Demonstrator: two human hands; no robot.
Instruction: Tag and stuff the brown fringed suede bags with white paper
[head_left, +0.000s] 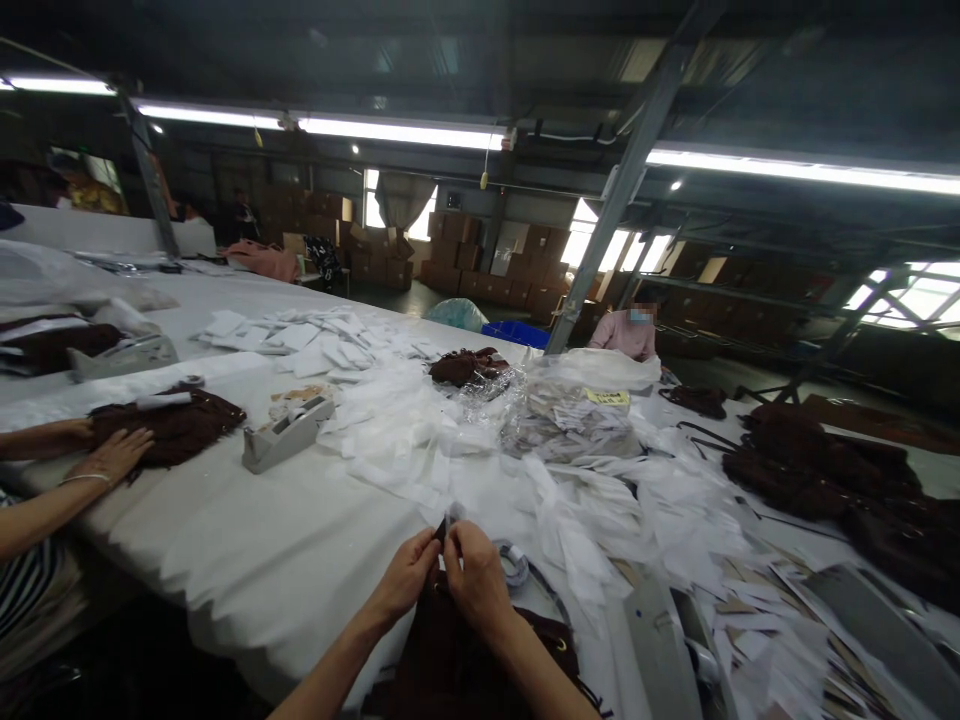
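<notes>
A dark brown bag [450,655] with gold eyelets lies at the table's front edge, under my forearms. My left hand [407,572] is closed in a pinch on the bag's dark strap [441,528]. Close against it, my right hand [478,578] pinches the same strap, and a small translucent piece [454,512] shows at its fingertips. Whether that piece is film or paper I cannot tell. A roll of tape [514,564] lies just right of my right hand, with part of the strap curving past it.
White tissue sheets [420,455] spread ahead, with a clear bag of papers [577,420] behind. A grey tape dispenser [289,435] stands left, another [667,640] right. At left, a co-worker's hands [112,460] rest on a brown bag [187,425]. More brown bags [825,465] lie right.
</notes>
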